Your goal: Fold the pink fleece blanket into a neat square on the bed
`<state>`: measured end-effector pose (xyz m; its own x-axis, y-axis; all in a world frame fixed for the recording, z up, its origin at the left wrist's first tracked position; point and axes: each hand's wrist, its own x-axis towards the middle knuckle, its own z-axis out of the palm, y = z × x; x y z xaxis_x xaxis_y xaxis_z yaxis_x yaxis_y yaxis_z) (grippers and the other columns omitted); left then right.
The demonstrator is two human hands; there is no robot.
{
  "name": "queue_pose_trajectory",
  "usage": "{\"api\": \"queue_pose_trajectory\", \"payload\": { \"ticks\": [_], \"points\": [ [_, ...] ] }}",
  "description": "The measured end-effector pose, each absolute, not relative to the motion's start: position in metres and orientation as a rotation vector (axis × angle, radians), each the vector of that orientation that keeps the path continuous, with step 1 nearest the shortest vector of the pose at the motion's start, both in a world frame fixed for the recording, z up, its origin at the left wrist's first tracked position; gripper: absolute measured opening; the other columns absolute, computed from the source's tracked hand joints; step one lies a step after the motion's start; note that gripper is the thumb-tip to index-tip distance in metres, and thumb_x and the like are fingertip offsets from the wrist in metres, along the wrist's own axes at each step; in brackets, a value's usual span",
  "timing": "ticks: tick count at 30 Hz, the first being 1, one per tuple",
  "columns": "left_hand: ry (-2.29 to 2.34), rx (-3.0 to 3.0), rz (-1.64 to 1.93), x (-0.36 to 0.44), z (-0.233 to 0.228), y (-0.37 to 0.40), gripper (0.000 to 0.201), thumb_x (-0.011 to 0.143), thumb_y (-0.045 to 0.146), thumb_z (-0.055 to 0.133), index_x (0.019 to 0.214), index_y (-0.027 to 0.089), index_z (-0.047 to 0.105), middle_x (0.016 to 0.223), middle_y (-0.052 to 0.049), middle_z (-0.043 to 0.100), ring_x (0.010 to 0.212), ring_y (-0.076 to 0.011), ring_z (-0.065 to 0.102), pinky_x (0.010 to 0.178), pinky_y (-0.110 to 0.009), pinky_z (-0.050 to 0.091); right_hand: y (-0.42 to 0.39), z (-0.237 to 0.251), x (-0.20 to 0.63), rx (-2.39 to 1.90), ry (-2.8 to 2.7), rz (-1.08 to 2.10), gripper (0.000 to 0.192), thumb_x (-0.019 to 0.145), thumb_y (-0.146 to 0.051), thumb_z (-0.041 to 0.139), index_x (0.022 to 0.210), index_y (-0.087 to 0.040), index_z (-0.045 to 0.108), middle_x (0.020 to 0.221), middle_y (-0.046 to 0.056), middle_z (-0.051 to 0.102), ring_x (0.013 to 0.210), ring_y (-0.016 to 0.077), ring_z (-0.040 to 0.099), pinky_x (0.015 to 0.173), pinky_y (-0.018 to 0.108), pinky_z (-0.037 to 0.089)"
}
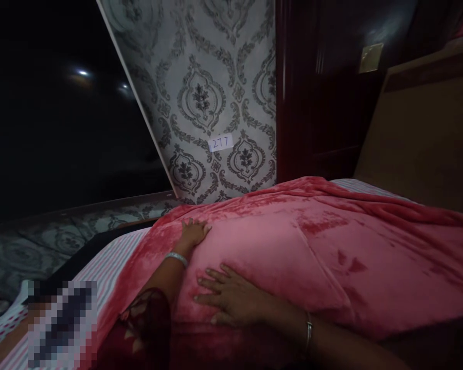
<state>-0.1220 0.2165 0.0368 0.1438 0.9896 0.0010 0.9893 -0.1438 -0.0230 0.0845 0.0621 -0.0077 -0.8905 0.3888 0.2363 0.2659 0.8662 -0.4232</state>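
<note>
A pink plush blanket [312, 241] lies spread over the bed. My left hand [193, 232] rests flat on it near its far left edge, fingers apart, a silver bangle on the wrist. My right hand [231, 298] presses flat on the blanket closer to me, fingers spread, a bracelet on its wrist. Neither hand holds anything. Under the blanket's left edge shows a striped sheet [108, 262].
Patterned grey wallpaper [216, 92] with a small label reading 277 [220, 142] stands behind the bed. A dark wooden door or wardrobe [316, 103] is to its right, a tan headboard [424, 133] at far right. A blurred patch [61, 324] sits at lower left.
</note>
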Motion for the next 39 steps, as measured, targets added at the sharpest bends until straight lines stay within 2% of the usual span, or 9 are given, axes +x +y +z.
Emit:
{"api": "queue_pose_trajectory", "payload": {
  "ticks": [2,5,7,12,21,30,32,35,39],
  "points": [
    [-1.948,-2.399,-0.014,-0.109,0.042,0.212,0.055,0.101,0.045,0.032,0.147,0.019,0.048,0.154,-0.018,0.045,0.148,-0.0371,0.030,0.116,-0.070,0.009,0.063,-0.006,0.084,-0.490,-2.716,0.564,0.057,0.102,-0.054,0.047,0.154,-0.033,0.039,0.165,0.004,0.023,0.154,0.0233,0.008,0.123,0.053,0.000],
    [-1.740,-2.597,0.016,-0.082,0.045,0.200,0.056,0.102,0.049,0.031,0.152,0.028,0.040,0.160,-0.008,0.037,0.151,-0.0268,0.026,0.122,-0.057,0.014,0.057,0.000,0.086,-0.501,-2.703,0.574,0.056,0.101,-0.053,0.050,0.152,-0.033,0.041,0.163,0.004,0.030,0.153,0.0243,0.013,0.123,0.054,0.002],
    [-1.570,-2.767,0.056,-0.065,0.042,0.194,0.058,0.101,0.054,0.032,0.155,0.031,0.034,0.164,-0.005,0.029,0.152,-0.0242,0.022,0.122,-0.054,0.015,0.049,0.007,0.092,-0.515,-2.685,0.583,0.055,0.101,-0.052,0.050,0.152,-0.034,0.042,0.159,0.005,0.037,0.152,0.0241,0.018,0.123,0.053,0.005],
    [-1.443,-2.865,0.020,-0.045,0.020,0.192,0.063,0.101,0.053,0.034,0.158,0.028,0.027,0.167,-0.009,0.017,0.154,-0.0303,0.012,0.121,-0.061,0.012,0.031,0.017,0.130,-0.646,-2.624,0.510,0.054,0.100,-0.051,0.052,0.150,-0.033,0.045,0.154,0.006,0.046,0.148,0.0263,0.028,0.123,0.053,0.006],
    [-1.373,-2.730,-0.165,-0.046,-0.004,0.195,0.060,0.102,0.047,0.037,0.157,0.025,0.032,0.165,-0.012,0.025,0.152,-0.0308,0.020,0.120,-0.058,0.019,0.056,-0.026,0.232,-1.397,-2.273,0.166,0.050,0.100,-0.038,0.051,0.147,-0.024,0.052,0.157,0.014,0.037,0.147,0.0352,0.030,0.116,0.064,0.025],
    [-1.722,-2.588,-0.056,-0.080,0.023,0.179,0.062,0.098,0.049,0.041,0.155,0.024,0.037,0.163,-0.012,0.028,0.151,-0.0342,0.023,0.118,-0.065,0.014,0.045,-0.055,0.257,-1.346,-2.072,0.231,0.048,0.100,-0.044,0.046,0.143,-0.026,0.057,0.154,0.008,0.044,0.147,0.0299,0.033,0.119,0.059,0.026],
    [-1.901,-2.539,-0.177,-0.111,0.023,0.166,0.063,0.096,0.050,0.044,0.152,0.021,0.043,0.162,-0.013,0.031,0.151,-0.0340,0.022,0.119,-0.063,0.016,0.043,-0.064,0.274,-1.358,-1.884,0.317,0.053,0.098,-0.051,0.046,0.142,-0.025,0.058,0.155,0.009,0.043,0.146,0.0290,0.035,0.119,0.053,0.030],
    [-2.122,-2.472,-0.709,-0.153,0.013,0.135,0.074,0.091,0.052,0.046,0.149,0.007,0.044,0.157,-0.019,0.038,0.148,-0.0305,0.033,0.120,-0.048,0.027,0.042,-0.075,0.296,-1.430,-1.543,0.496,0.061,0.095,-0.056,0.045,0.146,-0.022,0.053,0.147,0.011,0.053,0.137,0.0287,0.048,0.115,0.049,0.039],
    [-2.563,-2.131,-1.400,-0.173,-0.003,0.093,0.076,0.083,0.064,0.056,0.139,0.013,0.057,0.135,-0.017,0.064,0.124,-0.0315,0.061,0.108,-0.044,0.047,0.043,-0.073,0.301,-1.418,-1.352,0.650,0.058,0.091,-0.057,0.048,0.136,-0.022,0.060,0.129,0.011,0.067,0.125,0.0290,0.059,0.109,0.047,0.045]
  ]
}}
